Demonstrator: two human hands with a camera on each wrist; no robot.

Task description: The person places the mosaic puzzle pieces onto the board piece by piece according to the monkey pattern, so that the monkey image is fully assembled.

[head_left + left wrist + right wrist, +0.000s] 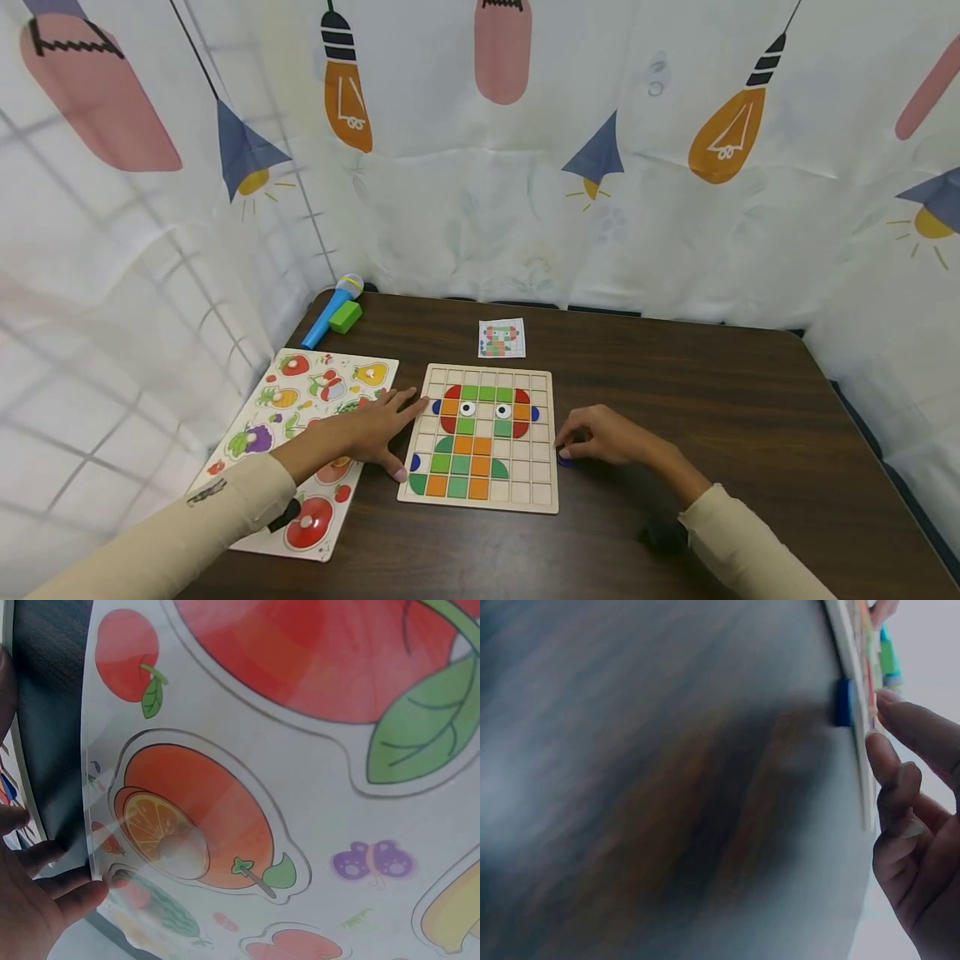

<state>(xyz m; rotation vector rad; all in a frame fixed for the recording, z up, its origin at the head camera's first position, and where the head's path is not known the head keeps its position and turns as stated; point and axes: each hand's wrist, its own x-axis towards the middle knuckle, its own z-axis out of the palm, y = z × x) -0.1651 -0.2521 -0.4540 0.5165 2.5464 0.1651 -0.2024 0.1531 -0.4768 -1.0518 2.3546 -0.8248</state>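
Note:
A square wooden grid board (519,472) lies on the table, with red, green, orange and blue tiles and two eye tiles forming a figure. My left hand (378,429) spreads over the board's left edge, fingertips near its upper side and thumb near the lower corner. By the right edge my right hand (603,435) has bent fingers, thumb and index tips just above a small blue piece (844,703). That piece rests on the table beside the board. A gap shows between those fingertips in the right wrist view, with nothing visibly held.
Left of the grid board lies a white fruit puzzle board (315,429), partly under my left forearm. A printed pattern card (502,338) sits behind the grid board. A toy microphone (330,315) and a green block (346,317) stand at the back left. Printed curtains (465,217) surround the table.

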